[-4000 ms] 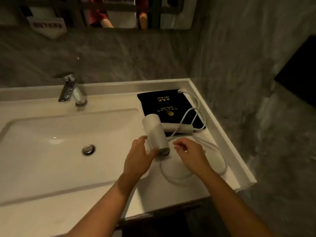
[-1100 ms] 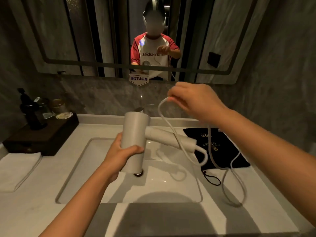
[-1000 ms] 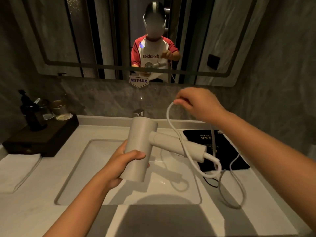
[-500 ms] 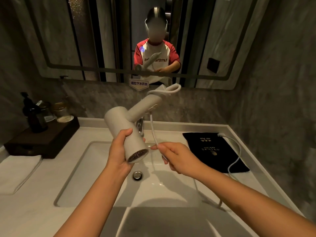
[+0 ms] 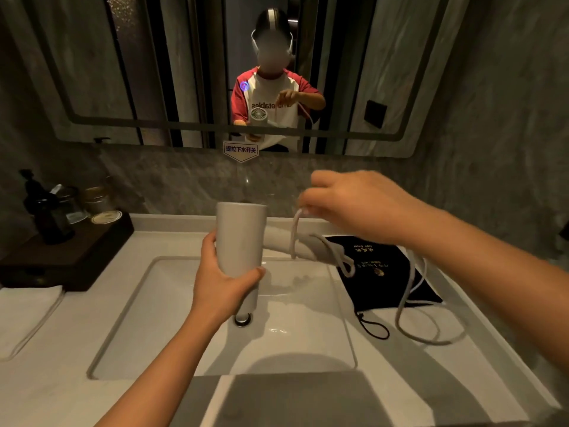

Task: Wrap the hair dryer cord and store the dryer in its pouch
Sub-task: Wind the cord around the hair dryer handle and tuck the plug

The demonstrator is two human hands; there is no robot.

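I hold the white hair dryer [image 5: 240,235] above the sink, my left hand [image 5: 220,283] gripping its barrel upright. Its handle [image 5: 303,245] points right, with the white cord [image 5: 409,309] looped around it. My right hand [image 5: 354,204] pinches the cord above the handle and holds it raised. The rest of the cord hangs down and curls on the counter at right. The black pouch [image 5: 381,272] with gold lettering lies flat on the counter behind the handle, its drawstring [image 5: 374,329] trailing toward me.
A white sink [image 5: 191,318] with a drain [image 5: 243,318] lies below the dryer. A dark tray with bottles and jars [image 5: 61,217] stands at back left, a folded white towel [image 5: 21,315] beside it. A mirror [image 5: 240,66] covers the wall; the grey wall at right is close.
The dryer barrel has swung from tilted with its handle up to upright with its handle pointing right. My right hand has risen from below the dryer to above the handle, carrying the cord.
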